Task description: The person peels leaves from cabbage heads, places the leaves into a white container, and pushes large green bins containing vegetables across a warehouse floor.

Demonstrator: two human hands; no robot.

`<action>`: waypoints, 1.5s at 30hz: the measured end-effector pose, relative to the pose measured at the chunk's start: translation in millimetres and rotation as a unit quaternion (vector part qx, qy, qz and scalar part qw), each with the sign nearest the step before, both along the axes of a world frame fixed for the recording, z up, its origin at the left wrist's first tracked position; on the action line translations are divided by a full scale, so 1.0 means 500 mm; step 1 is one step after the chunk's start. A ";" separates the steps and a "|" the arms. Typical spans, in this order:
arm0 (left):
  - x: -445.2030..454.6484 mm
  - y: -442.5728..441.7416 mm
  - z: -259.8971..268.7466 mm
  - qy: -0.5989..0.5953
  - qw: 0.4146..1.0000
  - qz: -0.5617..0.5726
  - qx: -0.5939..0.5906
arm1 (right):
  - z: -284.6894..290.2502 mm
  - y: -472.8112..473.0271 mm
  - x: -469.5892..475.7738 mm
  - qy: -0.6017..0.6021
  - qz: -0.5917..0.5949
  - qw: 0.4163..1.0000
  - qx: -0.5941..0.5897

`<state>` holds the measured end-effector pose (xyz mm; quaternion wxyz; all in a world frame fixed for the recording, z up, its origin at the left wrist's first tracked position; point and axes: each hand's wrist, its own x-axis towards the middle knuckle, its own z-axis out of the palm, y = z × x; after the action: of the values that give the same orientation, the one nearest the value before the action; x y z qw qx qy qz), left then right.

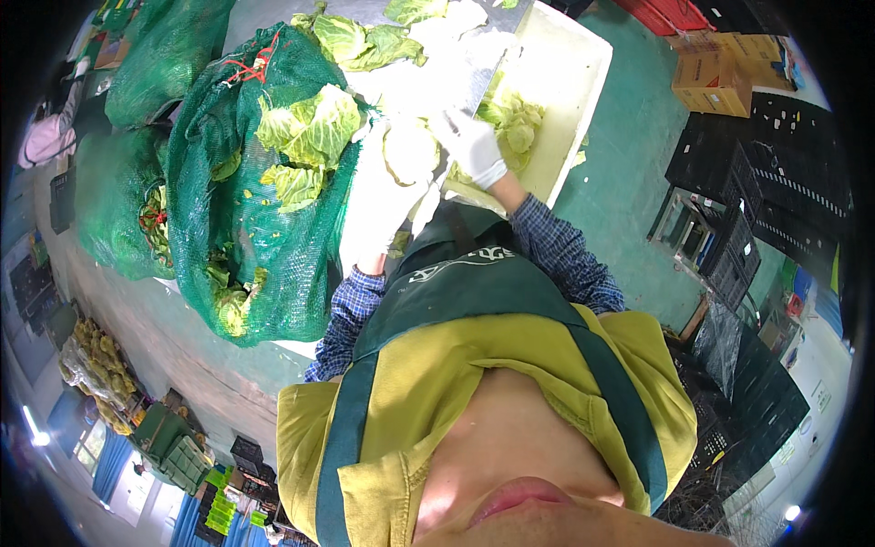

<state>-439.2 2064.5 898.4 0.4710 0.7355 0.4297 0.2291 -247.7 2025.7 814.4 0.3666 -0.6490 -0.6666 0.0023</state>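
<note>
A pale cabbage head (411, 152) rests on the glaring work surface, between my two white-gloved hands. My left hand (389, 212) is at its near left side, but glare washes out the fingers. To the right of the cabbage, my right hand (473, 147) reaches over the table's edge beside the bin; strong light hides what its fingertips hold, if anything. A white bin (577, 102) holds cabbage and loose leaves (516, 126). On the left, a green mesh sack (273, 239) has cabbage leaves (314, 126) lying on it.
More green mesh sacks (123, 205) stand at the far left. Loose outer leaves (362, 41) lie on the metal table (263, 15). Cardboard boxes (711, 82) and black crates (731, 263) are on the right. Another person (51, 140) is at the far upper left.
</note>
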 end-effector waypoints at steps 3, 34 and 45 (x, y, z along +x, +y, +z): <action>-0.006 0.000 0.002 -0.012 1.000 0.003 -0.002 | -0.066 -0.008 0.068 0.144 -0.135 0.934 -0.297; -0.072 -0.035 -0.056 -0.085 0.986 0.057 -0.135 | -0.039 0.001 0.003 0.066 0.074 0.983 -0.156; -0.069 -0.037 -0.014 -0.049 0.991 0.048 -0.118 | -0.027 -0.034 0.054 -0.028 -0.050 0.943 -0.329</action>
<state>-473.9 2046.1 891.3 0.5638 0.6409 0.4649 0.2351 -220.6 2008.6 801.0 0.1139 -0.7660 -0.6050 0.1850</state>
